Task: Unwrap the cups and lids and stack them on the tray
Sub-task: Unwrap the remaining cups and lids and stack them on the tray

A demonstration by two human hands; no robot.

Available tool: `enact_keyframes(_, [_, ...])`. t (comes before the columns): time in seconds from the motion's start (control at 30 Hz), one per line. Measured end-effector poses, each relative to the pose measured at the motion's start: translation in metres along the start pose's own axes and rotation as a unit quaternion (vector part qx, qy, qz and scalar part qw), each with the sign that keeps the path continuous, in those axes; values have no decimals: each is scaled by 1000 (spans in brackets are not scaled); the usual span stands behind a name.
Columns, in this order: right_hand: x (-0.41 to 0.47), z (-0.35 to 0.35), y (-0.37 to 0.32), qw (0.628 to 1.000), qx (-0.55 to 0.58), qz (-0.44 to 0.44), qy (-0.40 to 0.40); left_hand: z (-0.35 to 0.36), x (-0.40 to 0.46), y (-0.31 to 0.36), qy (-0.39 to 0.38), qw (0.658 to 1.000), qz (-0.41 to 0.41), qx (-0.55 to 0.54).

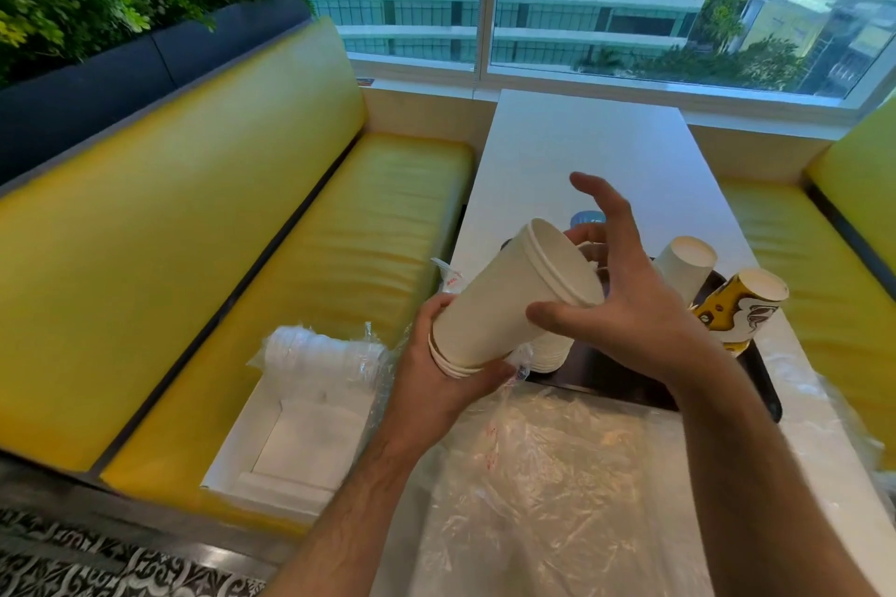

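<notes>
My left hand (443, 368) grips the lower end of a tilted stack of white paper cups (504, 305), held above the table's near half. My right hand (630, 296) hovers at the stack's upper end with fingers spread, the thumb beside the cup wall and a fingertip at the rim. Below them lies a dark tray (611, 381). On it stand an upturned white cup stack (686, 269), a yellow patterned cup stack (742, 310) and a short white stack (552, 351) partly hidden by my hands. A clear bag of white lids (320, 351) lies on the bench.
Crumpled clear plastic wrap (533, 475) covers the near end of the white table (606, 150). An open white box (296, 441) sits on the yellow bench (378, 218) under the lids. A blue object (584, 218) shows behind the held stack.
</notes>
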State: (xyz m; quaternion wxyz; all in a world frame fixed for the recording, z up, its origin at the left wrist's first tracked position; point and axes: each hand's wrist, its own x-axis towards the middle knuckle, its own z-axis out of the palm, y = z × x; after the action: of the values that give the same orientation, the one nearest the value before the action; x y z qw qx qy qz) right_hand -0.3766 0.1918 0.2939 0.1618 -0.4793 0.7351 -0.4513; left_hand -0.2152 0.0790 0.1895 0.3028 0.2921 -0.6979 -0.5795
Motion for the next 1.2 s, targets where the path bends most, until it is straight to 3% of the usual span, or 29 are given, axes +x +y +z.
enact_keyframes(0.17, [-4, -31, -3, 992, -55, 31, -106, -1, 0, -5, 7, 1000, -2, -3])
enact_keyframes(0.6, [-5, -15, 28, 957, -206, 91, -183, 1, 0, -2, 11, 1000, 13, -14])
enact_keyframes(0.67, [-1, -17, 31, 967, -195, 87, -139, 0, 0, -2, 9, 1000, 17, -11])
enact_keyframes(0.8, [13, -23, 38, 988, -134, 32, 73, 0, 2, -5, 10, 1000, 25, 3])
enact_keyframes(0.9, [28, -19, 49, 984, -62, 19, 166, 0, 3, -7, 11, 999, 30, 9])
enact_keyframes(0.97, [36, -15, 59, 982, -46, 32, 182, 0, 3, -7, 10, 999, 33, 11])
enact_keyframes(1.2, [40, 12, 107, 984, -49, 131, 114, 0, 2, -7, 4, 1000, 28, 5])
